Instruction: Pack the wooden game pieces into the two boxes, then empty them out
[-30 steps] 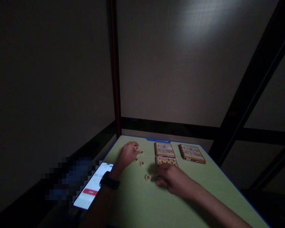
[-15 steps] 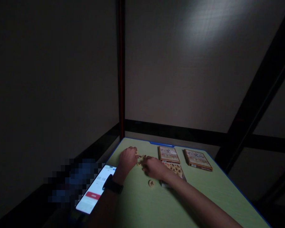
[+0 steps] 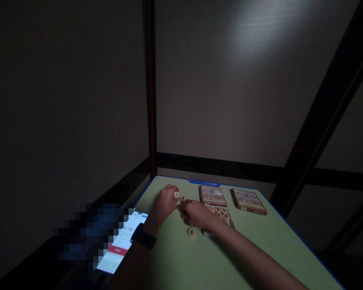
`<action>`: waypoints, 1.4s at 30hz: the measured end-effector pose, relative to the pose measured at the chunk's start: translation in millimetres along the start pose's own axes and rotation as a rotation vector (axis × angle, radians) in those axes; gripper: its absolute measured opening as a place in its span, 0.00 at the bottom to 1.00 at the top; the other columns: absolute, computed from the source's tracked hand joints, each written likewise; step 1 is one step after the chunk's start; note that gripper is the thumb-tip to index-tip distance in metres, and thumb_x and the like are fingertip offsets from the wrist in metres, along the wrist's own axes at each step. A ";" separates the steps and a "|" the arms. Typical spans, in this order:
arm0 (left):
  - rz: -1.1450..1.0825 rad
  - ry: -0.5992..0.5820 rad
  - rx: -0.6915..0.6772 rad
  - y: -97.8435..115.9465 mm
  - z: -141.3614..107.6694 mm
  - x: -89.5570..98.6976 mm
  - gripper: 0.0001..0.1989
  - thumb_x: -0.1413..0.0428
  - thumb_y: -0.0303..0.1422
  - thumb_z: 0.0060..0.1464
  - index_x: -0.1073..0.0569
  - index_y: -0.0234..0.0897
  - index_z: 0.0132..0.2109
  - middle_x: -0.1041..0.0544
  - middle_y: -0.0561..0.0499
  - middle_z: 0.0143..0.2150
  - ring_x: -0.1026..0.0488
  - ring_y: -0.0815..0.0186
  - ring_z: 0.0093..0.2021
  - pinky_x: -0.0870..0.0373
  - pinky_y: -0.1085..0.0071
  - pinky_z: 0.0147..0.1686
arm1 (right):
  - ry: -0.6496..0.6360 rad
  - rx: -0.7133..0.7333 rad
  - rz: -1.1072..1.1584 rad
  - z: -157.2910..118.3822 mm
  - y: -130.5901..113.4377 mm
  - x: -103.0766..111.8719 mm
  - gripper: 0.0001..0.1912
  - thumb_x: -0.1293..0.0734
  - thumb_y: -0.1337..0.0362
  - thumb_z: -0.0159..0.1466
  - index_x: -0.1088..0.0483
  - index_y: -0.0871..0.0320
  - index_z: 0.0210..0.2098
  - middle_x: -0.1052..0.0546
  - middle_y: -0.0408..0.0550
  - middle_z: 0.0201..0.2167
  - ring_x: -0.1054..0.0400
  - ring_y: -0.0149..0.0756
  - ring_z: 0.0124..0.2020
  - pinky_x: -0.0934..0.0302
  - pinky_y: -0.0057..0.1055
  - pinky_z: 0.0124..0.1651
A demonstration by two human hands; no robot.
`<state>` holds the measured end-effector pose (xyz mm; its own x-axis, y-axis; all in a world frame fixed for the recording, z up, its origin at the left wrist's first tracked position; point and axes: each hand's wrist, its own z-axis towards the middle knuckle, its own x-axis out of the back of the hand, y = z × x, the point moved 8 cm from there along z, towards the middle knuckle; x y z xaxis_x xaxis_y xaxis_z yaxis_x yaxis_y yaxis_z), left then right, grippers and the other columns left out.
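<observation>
My left hand (image 3: 166, 202), with a dark band on its wrist, is closed on a round wooden Chinese chess piece (image 3: 176, 194) whose marked face shows. Just to its right, my right hand (image 3: 193, 212) has its fingers curled down close to the table; whatever they hold is hidden. Between the hands another chess piece (image 3: 182, 198) lies on the table, partly covered. One loose chess piece (image 3: 191, 232) sits nearer to me. Beneath my right wrist an open box (image 3: 208, 233) holds several pieces in rows, partly hidden by the forearm.
A printed box lid (image 3: 213, 196) lies behind the open box. Farther right is a second printed box (image 3: 248, 200). A phone with a lit timer screen (image 3: 121, 241) rests at the left edge of the green table (image 3: 175, 257). Walls stand behind and to the left.
The piece in my left hand now shows more clearly at the fingertips. Fewer pieces are visible between the hands. My right hand stays low in about the same place. The view has shifted slightly.
</observation>
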<state>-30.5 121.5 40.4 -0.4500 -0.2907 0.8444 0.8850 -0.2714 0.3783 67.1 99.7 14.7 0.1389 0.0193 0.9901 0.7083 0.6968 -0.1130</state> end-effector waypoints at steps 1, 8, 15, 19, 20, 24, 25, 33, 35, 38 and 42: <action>-0.001 -0.003 -0.002 0.6 0.0 -0.7 0.07 0.47 0.22 0.55 0.27 0.37 0.38 0.25 0.47 0.39 0.28 0.64 0.40 0.35 0.70 0.42 | -0.012 0.010 0.007 1.1 -1.4 -2.1 0.07 0.36 0.69 0.60 0.25 0.62 0.36 0.22 0.56 0.42 0.27 0.40 0.41 0.40 0.28 0.41; -0.084 -0.151 -0.024 13.8 -6.2 -12.6 0.04 0.41 0.28 0.51 0.26 0.38 0.37 0.22 0.50 0.35 0.26 0.64 0.38 0.35 0.72 0.38 | 0.110 -0.033 0.131 -38.0 21.3 42.8 0.12 0.37 0.68 0.64 0.25 0.60 0.44 0.22 0.53 0.41 0.29 0.39 0.41 0.40 0.30 0.44; -0.070 -0.297 -0.184 41.0 -18.6 -34.7 0.07 0.41 0.28 0.48 0.25 0.39 0.38 0.21 0.51 0.36 0.25 0.63 0.39 0.34 0.72 0.38 | -0.020 -0.329 0.216 -181.3 95.6 53.6 0.15 0.32 0.66 0.59 0.25 0.59 0.46 0.23 0.51 0.39 0.30 0.38 0.35 0.38 0.33 0.40; -0.128 -0.285 -0.274 60.3 -21.4 -37.6 0.08 0.41 0.29 0.49 0.24 0.39 0.39 0.21 0.51 0.38 0.26 0.63 0.41 0.33 0.71 0.41 | -0.024 -0.351 0.311 -216.6 100.0 24.0 0.18 0.30 0.66 0.56 0.26 0.58 0.47 0.26 0.50 0.41 0.30 0.36 0.35 0.38 0.31 0.39; -0.136 -0.277 -0.283 63.0 -21.2 -37.3 0.08 0.41 0.29 0.48 0.24 0.38 0.39 0.21 0.51 0.38 0.26 0.63 0.40 0.33 0.71 0.42 | 0.001 -0.339 0.322 -217.8 97.7 19.6 0.16 0.31 0.67 0.56 0.25 0.59 0.45 0.26 0.50 0.40 0.31 0.36 0.35 0.38 0.31 0.39; -0.152 -0.221 -0.255 58.2 -16.4 -34.4 0.09 0.41 0.28 0.49 0.23 0.38 0.40 0.22 0.51 0.38 0.26 0.64 0.39 0.33 0.71 0.42 | 0.085 -0.305 0.355 -213.8 89.0 15.1 0.10 0.36 0.72 0.58 0.25 0.59 0.38 0.27 0.49 0.37 0.32 0.36 0.36 0.38 0.31 0.40; -0.155 -0.210 -0.239 54.2 -14.7 -33.8 0.10 0.42 0.28 0.49 0.23 0.38 0.41 0.21 0.50 0.39 0.26 0.64 0.38 0.32 0.71 0.42 | 0.090 -0.300 0.360 -212.7 87.3 15.6 0.11 0.37 0.73 0.58 0.26 0.59 0.38 0.27 0.49 0.37 0.32 0.36 0.36 0.38 0.31 0.40; -0.090 -0.155 -0.091 25.3 -5.7 -18.1 0.11 0.43 0.30 0.51 0.22 0.38 0.43 0.20 0.49 0.40 0.24 0.64 0.37 0.32 0.71 0.42 | 0.091 -0.274 0.272 -204.8 73.7 17.9 0.07 0.35 0.65 0.61 0.28 0.59 0.38 0.29 0.50 0.39 0.33 0.39 0.40 0.38 0.34 0.44; -0.089 -0.175 -0.050 19.9 -5.4 -16.0 0.10 0.42 0.33 0.51 0.22 0.37 0.42 0.19 0.49 0.38 0.24 0.64 0.37 0.32 0.71 0.40 | 0.078 -0.283 0.263 -205.5 74.1 15.1 0.06 0.37 0.67 0.62 0.29 0.58 0.37 0.29 0.50 0.38 0.33 0.39 0.39 0.39 0.34 0.43; -0.104 -0.260 -0.011 13.7 -7.1 -22.0 0.09 0.40 0.33 0.49 0.21 0.37 0.39 0.19 0.50 0.35 0.24 0.64 0.36 0.33 0.72 0.37 | 0.073 -0.309 0.288 -209.4 79.9 11.1 0.08 0.41 0.69 0.64 0.30 0.58 0.37 0.29 0.50 0.38 0.32 0.37 0.37 0.39 0.33 0.42; -0.102 -0.359 -0.032 14.1 -11.7 -33.0 0.09 0.39 0.30 0.45 0.21 0.37 0.37 0.19 0.52 0.36 0.23 0.65 0.37 0.33 0.74 0.37 | 0.069 -0.296 0.299 -211.8 85.9 4.9 0.10 0.43 0.68 0.65 0.31 0.58 0.37 0.29 0.51 0.39 0.32 0.38 0.38 0.39 0.35 0.43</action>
<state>-4.5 116.5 13.4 -0.4603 0.0778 0.8843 0.8311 -0.3125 0.4601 275.2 7.8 -7.7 0.4069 0.1343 0.9036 0.7965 0.4321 -0.4229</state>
